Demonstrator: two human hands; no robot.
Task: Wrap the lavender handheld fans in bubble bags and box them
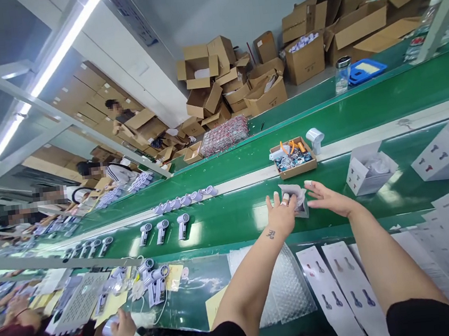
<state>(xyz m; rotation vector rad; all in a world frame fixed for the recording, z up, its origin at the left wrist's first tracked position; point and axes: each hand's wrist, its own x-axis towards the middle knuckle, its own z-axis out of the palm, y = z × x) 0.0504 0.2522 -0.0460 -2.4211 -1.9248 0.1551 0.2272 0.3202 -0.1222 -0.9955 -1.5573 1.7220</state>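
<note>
A small white carton [302,210] stands on the green conveyor in front of me, its flap up and something in clear wrapping at its opening. My left hand [281,214] is at the carton's left side, index finger and thumb side against it, other fingers raised. White covers sit on some fingertips. Just right of the carton, my right hand [331,199] is open with its fingers spread, close to the edge; whether it touches cannot be made out. Beneath my arms lie bubble wrap sheets [287,284] and flat printed cartons [330,290].
Behind the carton stand a tray of parts [295,168] and a white handheld fan [315,140]. Open filled cartons [369,169] are at right. Several lilac fans [183,227] line the belt at left. A co-worker's hand [124,331] holds a light-coloured device at lower left.
</note>
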